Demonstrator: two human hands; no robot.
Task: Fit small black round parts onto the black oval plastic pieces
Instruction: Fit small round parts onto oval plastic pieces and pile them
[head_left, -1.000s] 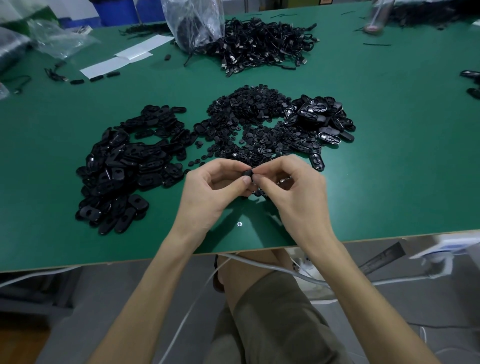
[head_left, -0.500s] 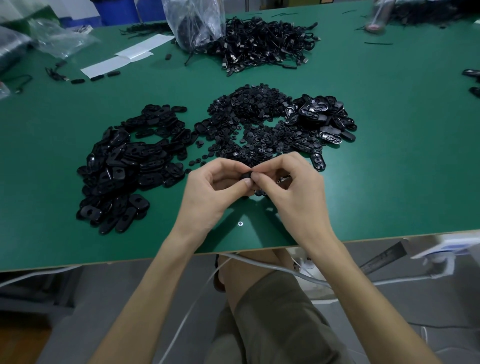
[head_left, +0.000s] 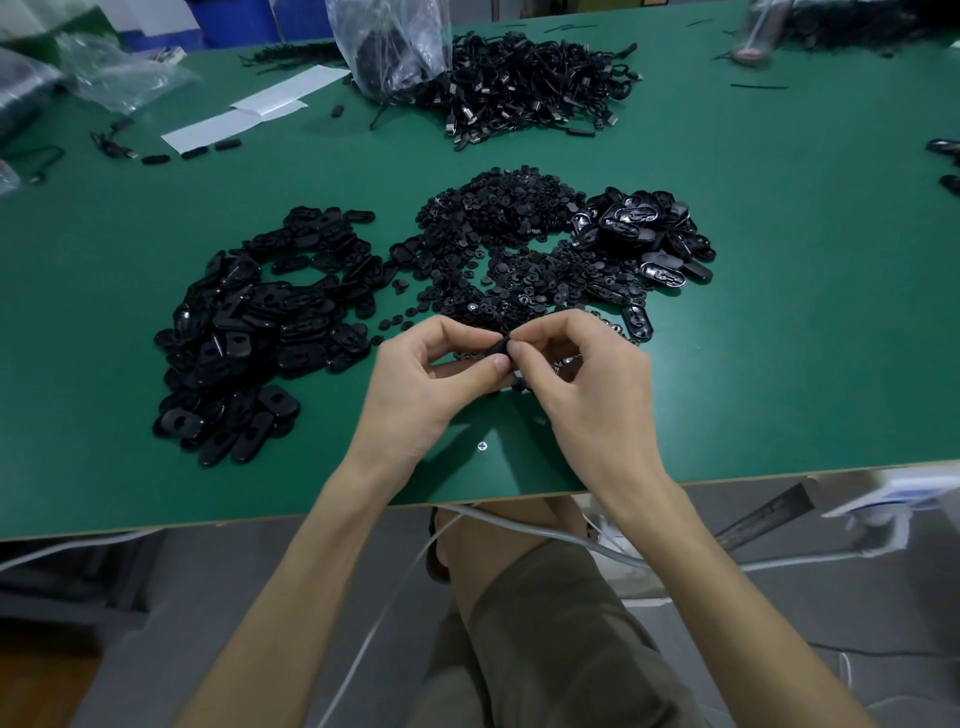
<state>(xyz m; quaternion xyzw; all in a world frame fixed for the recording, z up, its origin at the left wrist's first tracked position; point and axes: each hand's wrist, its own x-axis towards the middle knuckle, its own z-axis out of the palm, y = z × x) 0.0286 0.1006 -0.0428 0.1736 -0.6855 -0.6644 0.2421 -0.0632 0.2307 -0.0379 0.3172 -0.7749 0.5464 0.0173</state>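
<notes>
**Black piece (head_left: 500, 347) pinched over the green counter (head_left: 779, 338)**

The left hand (head_left: 426, 384) and the right hand (head_left: 582, 384) meet fingertip to fingertip above the near part of the counter. Both have their fingers curled, and the thumb and forefinger of each pinch the same black piece; most of it is hidden by the fingers, so its shape cannot be told. Just beyond the hands lies a heap of small round parts (head_left: 498, 234); to its left spreads a broad pile of oval pieces (head_left: 260, 317); on its right, touching the heap, sits a smaller pile of glossy oval shells (head_left: 644, 228). At the back, a tangle of black cables (head_left: 524, 88) lies against a clear plastic bag (head_left: 389, 47); white paper strips (head_left: 249, 114) lie at the back left; a screw head (head_left: 482, 446) shows in the counter between the wrists.
</notes>
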